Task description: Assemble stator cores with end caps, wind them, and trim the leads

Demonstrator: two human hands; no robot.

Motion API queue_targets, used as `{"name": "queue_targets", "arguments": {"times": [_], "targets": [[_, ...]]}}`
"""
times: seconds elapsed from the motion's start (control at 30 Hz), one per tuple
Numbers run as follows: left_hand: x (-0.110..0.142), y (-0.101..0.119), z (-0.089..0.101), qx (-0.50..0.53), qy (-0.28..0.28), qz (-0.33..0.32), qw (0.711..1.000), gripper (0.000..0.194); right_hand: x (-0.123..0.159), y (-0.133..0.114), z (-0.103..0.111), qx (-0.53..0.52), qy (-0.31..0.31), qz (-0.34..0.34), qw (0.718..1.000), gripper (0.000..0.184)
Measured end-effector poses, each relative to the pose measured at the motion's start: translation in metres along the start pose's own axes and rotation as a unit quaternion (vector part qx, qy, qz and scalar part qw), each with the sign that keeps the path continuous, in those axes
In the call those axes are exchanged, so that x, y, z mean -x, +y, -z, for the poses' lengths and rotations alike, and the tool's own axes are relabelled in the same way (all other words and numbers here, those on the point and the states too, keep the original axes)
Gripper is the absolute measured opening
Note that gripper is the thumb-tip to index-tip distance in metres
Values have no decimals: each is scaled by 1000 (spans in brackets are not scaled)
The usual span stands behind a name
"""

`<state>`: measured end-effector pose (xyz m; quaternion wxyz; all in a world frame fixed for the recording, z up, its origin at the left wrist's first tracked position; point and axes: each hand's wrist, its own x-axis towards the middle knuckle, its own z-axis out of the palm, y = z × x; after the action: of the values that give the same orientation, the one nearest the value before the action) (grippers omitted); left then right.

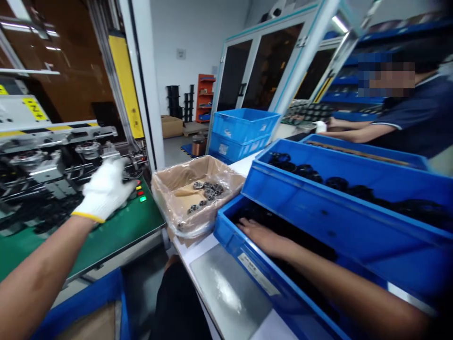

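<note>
My left hand (106, 189), in a white knitted glove with a yellow cuff, is over the machine's fixtures at left. Its thumb stands apart from the blurred fingers, and I see nothing held. Close beyond it is a metal fixture (111, 150); dark parts (46, 212) crowd the green work surface (116, 238) alongside. My bare right hand (264, 236) reaches into the near blue bin (226, 226), fingers outstretched and slightly spread near its left end. The bin's inside is very dark, so its contents and what the fingertips touch are unclear.
Between my hands stands a plastic-lined carton (170, 215) holding round metal parts (212, 190). A higher blue bin (283, 189) with black parts overhangs the near bin. Stacked blue crates (244, 125) stand behind. Lit buttons (141, 193) sit near my left hand. A co-worker (417, 108) works at right.
</note>
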<state>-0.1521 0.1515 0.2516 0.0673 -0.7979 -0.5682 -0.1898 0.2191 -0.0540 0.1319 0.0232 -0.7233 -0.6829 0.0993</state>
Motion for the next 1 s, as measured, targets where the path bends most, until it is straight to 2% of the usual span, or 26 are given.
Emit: {"name": "queue_targets", "arguments": {"times": [0.07, 0.17, 0.23, 0.3, 0.37, 0.47, 0.57, 0.63, 0.73, 0.8, 0.9, 1.0], "targets": [[-30, 53, -13, -37, -89, -105, 990, 57, 0, -5, -5, 0, -52, -3, 999, 35], [-66, 120, -49, -49, -198, -215, 955, 43, -2, -12, -3, 1, -95, -6, 996, 30], [-84, 154, -78, -55, -265, -264, 926, 35, -4, -11, 0, 5, -112, -13, 994, 30], [-97, 180, -108, -53, -303, -292, 906, 32, -4, -8, 4, 7, -123, -24, 992, 32], [-108, 200, -136, -40, -316, -307, 897, 34, -3, -5, 7, 7, -126, -40, 991, 40], [-119, 218, -173, -11, -321, -309, 895, 43, 2, -5, 11, 1, -135, -62, 989, 55], [-122, 224, -204, 22, -328, -297, 897, 45, 5, -9, 13, -8, -149, -69, 986, 55], [-120, 225, -217, 44, -332, -282, 899, 44, 6, -11, 12, 2, -152, -64, 986, 55], [-120, 224, -219, 76, -328, -248, 908, 40, 7, -6, 4, 49, -126, -44, 990, 59], [-125, 224, -206, 105, -307, -221, 920, 37, 7, 2, -4, 81, -69, -20, 994, 55], [-134, 223, -167, 169, -236, -179, 940, 40, 2, 17, -13, 93, 32, 32, 995, 46], [-131, 214, -115, 258, -146, -149, 943, 39, -3, 27, -18, 82, 91, 65, 990, 46]]}}
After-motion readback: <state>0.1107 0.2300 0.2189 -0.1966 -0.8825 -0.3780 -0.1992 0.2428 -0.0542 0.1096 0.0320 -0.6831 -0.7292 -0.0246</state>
